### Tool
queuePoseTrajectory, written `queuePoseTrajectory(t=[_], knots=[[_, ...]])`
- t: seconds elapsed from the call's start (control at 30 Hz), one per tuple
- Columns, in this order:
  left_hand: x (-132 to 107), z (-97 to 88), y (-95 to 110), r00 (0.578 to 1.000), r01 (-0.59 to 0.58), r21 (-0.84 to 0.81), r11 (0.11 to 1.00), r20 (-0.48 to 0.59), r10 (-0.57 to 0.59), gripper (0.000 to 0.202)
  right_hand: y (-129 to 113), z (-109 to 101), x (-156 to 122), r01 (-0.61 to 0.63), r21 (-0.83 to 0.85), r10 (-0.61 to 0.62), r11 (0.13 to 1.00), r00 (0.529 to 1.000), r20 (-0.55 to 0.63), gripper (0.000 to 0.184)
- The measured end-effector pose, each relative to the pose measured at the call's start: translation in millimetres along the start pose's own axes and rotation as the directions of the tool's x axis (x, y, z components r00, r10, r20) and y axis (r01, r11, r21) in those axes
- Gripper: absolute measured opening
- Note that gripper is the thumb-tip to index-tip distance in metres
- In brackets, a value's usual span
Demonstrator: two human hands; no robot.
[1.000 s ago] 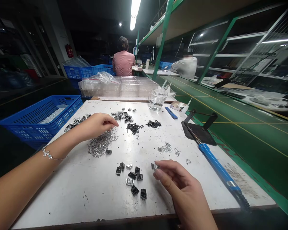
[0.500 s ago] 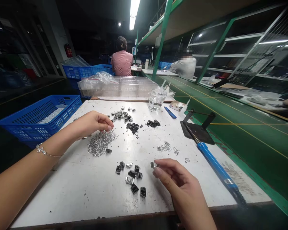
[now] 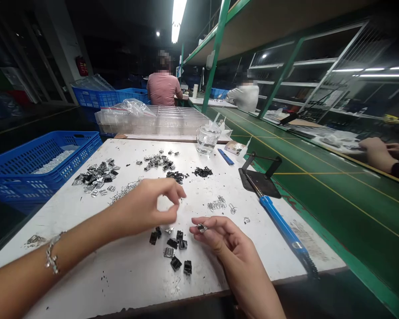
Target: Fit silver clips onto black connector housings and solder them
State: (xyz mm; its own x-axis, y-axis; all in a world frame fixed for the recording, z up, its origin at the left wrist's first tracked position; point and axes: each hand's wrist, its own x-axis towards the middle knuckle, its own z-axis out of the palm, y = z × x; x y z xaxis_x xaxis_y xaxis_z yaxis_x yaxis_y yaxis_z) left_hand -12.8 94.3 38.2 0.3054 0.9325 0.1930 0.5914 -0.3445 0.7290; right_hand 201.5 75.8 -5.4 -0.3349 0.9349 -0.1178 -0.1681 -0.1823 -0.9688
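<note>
My left hand [image 3: 146, 208] hovers over the white table [image 3: 86, 257], thumb and forefinger pinched on a thin wire clip that is barely visible. My right hand [image 3: 229, 248] is just to its right and pinches a small shiny metal piece [image 3: 201, 228] at its fingertips. Below the two hands lies a cluster of small black and silver parts [image 3: 176, 252]. A heap of wire clips [image 3: 124, 190] lies behind my left wrist, partly hidden by it.
More piles of small parts [image 3: 95, 177] [image 3: 159, 161] [image 3: 202, 172] lie farther back. A blue-handled soldering iron [image 3: 275, 217] rests on a black stand [image 3: 259, 179] at right. Behind are a glass cup [image 3: 206, 138], clear trays [image 3: 159, 119] and a blue basket [image 3: 36, 164]. Co-workers [image 3: 162, 88] [image 3: 244, 95] sit along the green belt [image 3: 319, 177].
My left hand left the wire clip heap and came forward and right, close to my right hand. The camera shifted left, and the right hand stayed low with its metal piece.
</note>
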Motion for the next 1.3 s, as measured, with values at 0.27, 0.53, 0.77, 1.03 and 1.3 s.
queuePoseTrajectory(t=[0.27, 0.53, 0.77, 1.03, 1.3], knots=[[-3, 19.2, 7, 0.988, 0.132, -0.262, 0.956, 0.115, -0.105, 0.003, 4, -1, 0, 0.018, 0.025, -0.018, 1.0, 1.0, -0.004, 0.021], [-2, 22.3, 6, 0.928, 0.366, -0.602, 0.71, 0.177, -0.328, 0.012, 6, 1, -1, 0.012, -0.028, -0.014, 1.0, 0.998, -0.069, 0.027], [-2, 26.1, 9, 0.917, 0.394, -0.644, 0.656, 0.222, -0.332, 0.014, 7, 2, -2, 0.059, -0.132, -0.074, 0.99, 0.991, -0.111, 0.028], [-6, 22.4, 15, 0.919, 0.395, -0.508, 0.766, 0.208, -0.336, 0.013, 8, 3, -3, 0.132, -0.282, -0.172, 0.95, 0.978, -0.122, 0.014], [-6, 32.3, 15, 0.895, 0.434, -0.609, 0.664, 0.208, -0.395, 0.02, 8, 3, -4, 0.161, -0.342, -0.209, 0.926, 0.972, -0.106, 0.01]])
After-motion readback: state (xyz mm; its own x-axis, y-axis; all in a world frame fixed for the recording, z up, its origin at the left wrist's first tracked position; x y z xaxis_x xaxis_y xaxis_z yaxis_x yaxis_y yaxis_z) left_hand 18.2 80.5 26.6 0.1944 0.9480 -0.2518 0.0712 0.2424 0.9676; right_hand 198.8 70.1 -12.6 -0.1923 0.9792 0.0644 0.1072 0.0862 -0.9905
